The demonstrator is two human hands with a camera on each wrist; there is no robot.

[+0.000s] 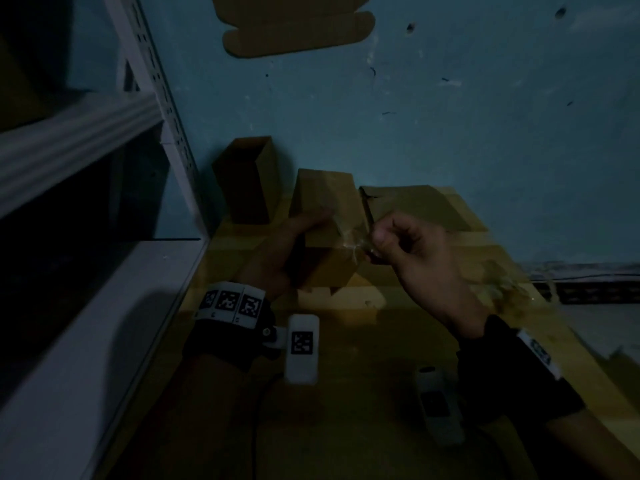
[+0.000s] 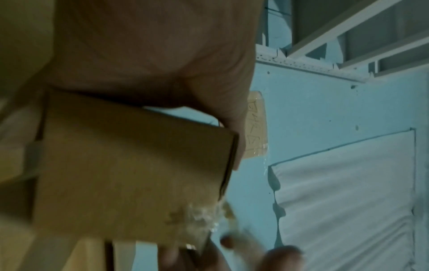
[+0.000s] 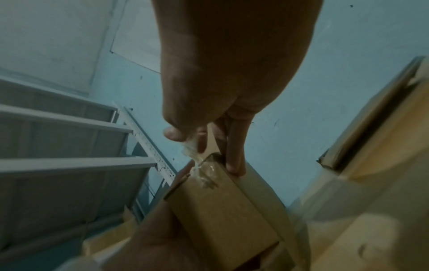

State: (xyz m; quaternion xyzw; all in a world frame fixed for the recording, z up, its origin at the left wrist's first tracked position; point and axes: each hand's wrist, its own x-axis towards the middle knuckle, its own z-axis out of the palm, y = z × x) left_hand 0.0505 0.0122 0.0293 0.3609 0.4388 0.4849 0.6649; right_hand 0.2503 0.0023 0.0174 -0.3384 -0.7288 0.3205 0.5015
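Note:
A small brown cardboard box (image 1: 329, 237) is held up above a yellowish table (image 1: 346, 393). My left hand (image 1: 294, 244) grips the box from its left side, fingers wrapped over the top. My right hand (image 1: 398, 244) pinches a strip of clear tape (image 1: 353, 237) that sticks to the box's right corner. In the right wrist view the crumpled clear tape (image 3: 197, 165) stretches from the thumb down to the box (image 3: 223, 210). In the left wrist view the box (image 2: 130, 165) fills the middle, with tape (image 2: 204, 216) at its lower corner.
An open upright cardboard box (image 1: 247, 181) and a flat folded box (image 1: 415, 206) stand behind on the table. White metal shelving (image 1: 86, 237) runs along the left. A blue wall (image 1: 450, 116) is behind. A crumpled tape wad (image 1: 502, 285) lies at the right.

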